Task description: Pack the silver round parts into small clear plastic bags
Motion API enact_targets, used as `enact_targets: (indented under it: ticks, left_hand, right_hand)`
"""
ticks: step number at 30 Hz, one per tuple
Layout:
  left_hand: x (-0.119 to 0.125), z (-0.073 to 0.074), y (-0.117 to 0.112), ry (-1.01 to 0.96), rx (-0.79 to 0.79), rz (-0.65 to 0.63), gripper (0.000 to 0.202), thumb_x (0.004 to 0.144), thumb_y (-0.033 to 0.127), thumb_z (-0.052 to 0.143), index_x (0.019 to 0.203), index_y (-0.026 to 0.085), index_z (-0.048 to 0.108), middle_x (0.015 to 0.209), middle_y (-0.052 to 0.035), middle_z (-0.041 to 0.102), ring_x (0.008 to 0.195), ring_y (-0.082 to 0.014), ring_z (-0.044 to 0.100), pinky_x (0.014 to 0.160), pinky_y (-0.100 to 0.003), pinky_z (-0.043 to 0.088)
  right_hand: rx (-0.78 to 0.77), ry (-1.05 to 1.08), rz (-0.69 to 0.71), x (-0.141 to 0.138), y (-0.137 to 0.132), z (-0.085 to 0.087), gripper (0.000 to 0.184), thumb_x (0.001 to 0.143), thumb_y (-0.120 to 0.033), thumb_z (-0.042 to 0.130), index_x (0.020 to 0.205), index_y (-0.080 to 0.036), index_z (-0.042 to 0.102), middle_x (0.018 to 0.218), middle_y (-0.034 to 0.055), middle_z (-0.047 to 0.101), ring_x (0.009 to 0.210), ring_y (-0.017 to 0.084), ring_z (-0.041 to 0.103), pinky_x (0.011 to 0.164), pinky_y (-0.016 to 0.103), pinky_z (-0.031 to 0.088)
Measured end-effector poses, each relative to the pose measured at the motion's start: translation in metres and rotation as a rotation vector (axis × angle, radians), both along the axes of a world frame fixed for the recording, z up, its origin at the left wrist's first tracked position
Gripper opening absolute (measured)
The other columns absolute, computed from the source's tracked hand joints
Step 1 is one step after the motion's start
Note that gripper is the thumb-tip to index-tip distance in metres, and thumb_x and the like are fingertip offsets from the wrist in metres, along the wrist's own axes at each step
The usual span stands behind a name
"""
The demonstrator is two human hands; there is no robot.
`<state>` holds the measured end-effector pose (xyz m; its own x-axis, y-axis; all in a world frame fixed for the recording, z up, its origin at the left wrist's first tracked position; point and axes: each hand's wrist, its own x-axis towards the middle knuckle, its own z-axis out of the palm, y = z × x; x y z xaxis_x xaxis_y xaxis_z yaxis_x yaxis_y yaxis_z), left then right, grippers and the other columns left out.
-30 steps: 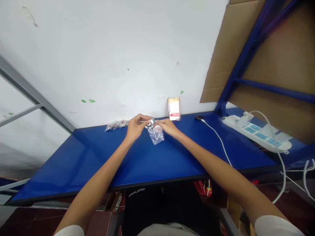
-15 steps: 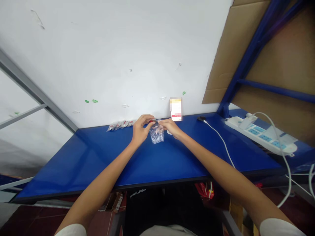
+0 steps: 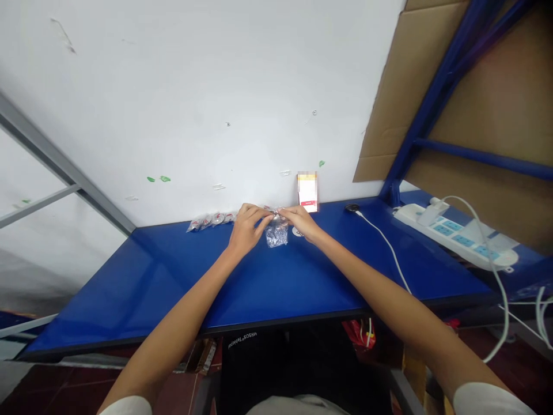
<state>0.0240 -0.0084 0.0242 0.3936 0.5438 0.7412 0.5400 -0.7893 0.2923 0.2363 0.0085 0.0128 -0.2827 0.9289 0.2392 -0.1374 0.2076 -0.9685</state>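
Note:
Fingertips of my left hand (image 3: 247, 228) and my right hand (image 3: 301, 221) almost meet over the blue table. Both are pinched at the upper part of a small clear plastic bag (image 3: 277, 237), which hangs crinkled below them. A small, round, dark and silvery piece (image 3: 276, 219) shows between the fingertips at the bag's top. Whether it lies fully inside the bag is hard to see. Beside my right hand, a white round disc (image 3: 297, 231) lies partly covered by the hand. To the left of my left hand sits a row of several bagged round pieces (image 3: 211, 220) with red marks.
A lit phone (image 3: 308, 193) leans on the white wall behind my right hand. Farther right are a black round object (image 3: 352, 207) with a white cable (image 3: 389, 245) and a white power strip (image 3: 458, 237). Blue frame bars (image 3: 417, 129) and cardboard (image 3: 386, 98) stand at right.
My left fingers have closed over the round piece, which now sits lower at the bag's top. The bag has shifted slightly up, and more of the white disc shows.

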Motion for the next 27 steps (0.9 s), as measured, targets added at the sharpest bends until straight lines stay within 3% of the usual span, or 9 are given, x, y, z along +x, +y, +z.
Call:
enact_targets:
  ticks: [3, 6, 10, 13, 18, 21, 23, 25, 27]
  left_hand:
    - [0.0, 0.005, -0.003, 0.057, -0.016, -0.061, 0.024, 0.107, 0.041, 0.062, 0.118, 0.029, 0.079, 0.113, -0.0073, 0.079, 0.112, -0.0299, 0.06, 0.104, -0.052, 0.049]
    - [0.005, 0.006, -0.008, 0.036, -0.014, -0.017, 0.03, 0.105, 0.038, 0.064, 0.132, 0.028, 0.075, 0.123, -0.0075, 0.078, 0.114, -0.0304, 0.059, 0.105, -0.052, 0.048]
    - [0.011, 0.003, -0.012, 0.073, -0.038, -0.002, 0.025, 0.106, 0.031, 0.061, 0.125, 0.026, 0.077, 0.125, -0.0075, 0.077, 0.114, -0.0298, 0.059, 0.104, -0.05, 0.047]
    - [0.013, 0.0, -0.013, 0.108, -0.046, -0.012, 0.023, 0.104, 0.029, 0.064, 0.122, 0.026, 0.078, 0.125, -0.0083, 0.075, 0.116, -0.0309, 0.057, 0.106, -0.051, 0.047]
    - [0.012, 0.0, -0.017, 0.055, -0.009, 0.023, 0.032, 0.104, 0.027, 0.061, 0.135, 0.025, 0.068, 0.128, -0.0105, 0.069, 0.12, -0.0306, 0.059, 0.109, -0.05, 0.048]
    - [0.016, -0.006, -0.018, 0.007, -0.013, 0.049, 0.025, 0.106, 0.028, 0.058, 0.128, 0.022, 0.067, 0.12, -0.011, 0.069, 0.114, -0.0295, 0.062, 0.106, -0.048, 0.05]
    - [0.023, -0.015, -0.018, 0.112, -0.088, -0.005, 0.024, 0.108, 0.032, 0.054, 0.124, 0.022, 0.068, 0.117, -0.0109, 0.07, 0.112, -0.0287, 0.063, 0.106, -0.047, 0.051]
    - [0.031, -0.026, -0.017, 0.284, -0.183, -0.089, 0.034, 0.11, 0.038, 0.051, 0.135, 0.022, 0.065, 0.134, -0.0125, 0.068, 0.124, -0.03, 0.061, 0.112, -0.048, 0.048]
    - [0.039, -0.035, -0.016, 0.429, -0.267, -0.143, 0.05, 0.111, 0.048, 0.047, 0.155, 0.025, 0.053, 0.159, -0.0128, 0.054, 0.145, -0.0339, 0.049, 0.121, -0.053, 0.041]
  right_hand:
    - [0.063, -0.047, -0.021, 0.003, 0.003, -0.002, 0.052, 0.083, -0.071, 0.078, 0.089, -0.019, 0.086, 0.094, 0.0087, 0.083, 0.091, 0.029, 0.077, 0.079, 0.039, 0.064]
    - [0.157, -0.156, -0.08, 0.005, 0.008, -0.006, 0.05, 0.092, -0.067, 0.069, 0.089, -0.02, 0.086, 0.087, 0.0065, 0.081, 0.09, 0.028, 0.077, 0.08, 0.037, 0.062]
    - [0.228, -0.268, -0.191, 0.005, 0.014, -0.013, 0.052, 0.095, -0.065, 0.064, 0.081, -0.019, 0.084, 0.079, 0.0061, 0.079, 0.088, 0.03, 0.077, 0.077, 0.037, 0.06]
    - [0.186, -0.204, -0.16, 0.002, 0.014, -0.015, 0.051, 0.094, -0.067, 0.066, 0.093, -0.021, 0.086, 0.092, 0.0081, 0.083, 0.091, 0.03, 0.079, 0.079, 0.038, 0.063]
    - [0.206, -0.155, -0.133, 0.002, 0.011, -0.009, 0.053, 0.098, -0.067, 0.064, 0.102, -0.02, 0.087, 0.103, 0.0107, 0.084, 0.087, 0.029, 0.081, 0.078, 0.039, 0.065]
    - [0.202, -0.121, -0.195, 0.011, 0.015, -0.001, 0.053, 0.098, -0.067, 0.065, 0.101, -0.018, 0.086, 0.104, 0.0127, 0.084, 0.087, 0.028, 0.081, 0.076, 0.037, 0.064]
    - [0.165, -0.078, -0.256, 0.021, 0.019, 0.005, 0.054, 0.097, -0.067, 0.067, 0.098, -0.016, 0.085, 0.103, 0.0137, 0.084, 0.087, 0.027, 0.081, 0.074, 0.034, 0.064]
    - [0.132, -0.04, -0.33, 0.034, 0.025, 0.009, 0.052, 0.096, -0.065, 0.069, 0.098, -0.015, 0.084, 0.102, 0.0134, 0.084, 0.086, 0.026, 0.081, 0.072, 0.031, 0.064]
    - [0.146, -0.022, -0.395, 0.046, 0.029, 0.011, 0.049, 0.097, -0.062, 0.068, 0.098, -0.015, 0.084, 0.1, 0.0127, 0.084, 0.085, 0.024, 0.081, 0.072, 0.03, 0.064]
